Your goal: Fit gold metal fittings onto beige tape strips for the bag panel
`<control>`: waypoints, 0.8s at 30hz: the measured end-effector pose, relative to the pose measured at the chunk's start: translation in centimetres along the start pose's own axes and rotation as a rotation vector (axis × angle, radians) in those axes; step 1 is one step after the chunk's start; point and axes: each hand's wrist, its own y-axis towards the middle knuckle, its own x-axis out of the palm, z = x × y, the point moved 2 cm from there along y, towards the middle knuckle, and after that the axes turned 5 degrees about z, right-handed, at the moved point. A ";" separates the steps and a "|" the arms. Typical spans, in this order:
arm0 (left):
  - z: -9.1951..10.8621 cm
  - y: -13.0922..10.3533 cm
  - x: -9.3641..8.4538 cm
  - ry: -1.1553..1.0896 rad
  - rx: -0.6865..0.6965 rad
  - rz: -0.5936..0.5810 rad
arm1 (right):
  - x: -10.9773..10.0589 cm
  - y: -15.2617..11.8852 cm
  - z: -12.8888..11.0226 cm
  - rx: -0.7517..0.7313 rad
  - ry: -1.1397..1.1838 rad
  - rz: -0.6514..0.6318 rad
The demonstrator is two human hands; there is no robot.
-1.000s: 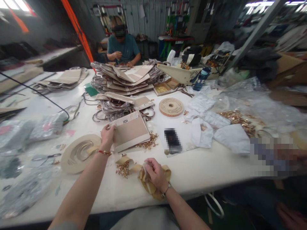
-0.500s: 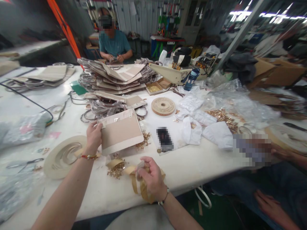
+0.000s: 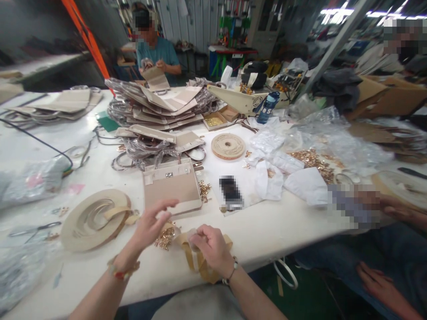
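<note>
My left hand (image 3: 151,226) is empty, its fingers apart, between the beige bag panel and a pile of small gold metal fittings (image 3: 165,236). The panel (image 3: 170,186) lies on the table with a small metal piece near its top edge. My right hand (image 3: 213,249) is closed in a pinch on a tan tape strip (image 3: 191,255), which hangs in loops below the fingers. Something whitish and translucent shows at the fingertips; I cannot tell whether it is part of the strip. A large tape roll (image 3: 75,222) lies left of my left hand.
Stacked bag pieces (image 3: 160,106) stand beyond the panel. A smaller roll (image 3: 228,146), white packets (image 3: 307,186) and a blue bottle (image 3: 267,109) are to the right. Scissors (image 3: 35,229) lie at left. One co-worker (image 3: 158,55) sits opposite; another's hand (image 3: 396,208) is at right.
My left hand has let go of the panel, now on the table, and has moved down and right. My right hand keeps its grip. The co-worker opposite has raised a beige piece.
</note>
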 end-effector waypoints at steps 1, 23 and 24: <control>1.3 -1.3 0.9 -0.024 0.020 -0.118 | 0.0 0.2 -0.2 -0.047 -0.076 0.004; 2.5 -5.9 3.2 0.056 -0.020 -0.016 | 1.4 1.0 0.2 -0.046 -0.104 -0.100; 2.6 -5.8 3.2 0.070 0.015 -0.019 | 1.4 1.1 0.3 -0.055 -0.128 -0.105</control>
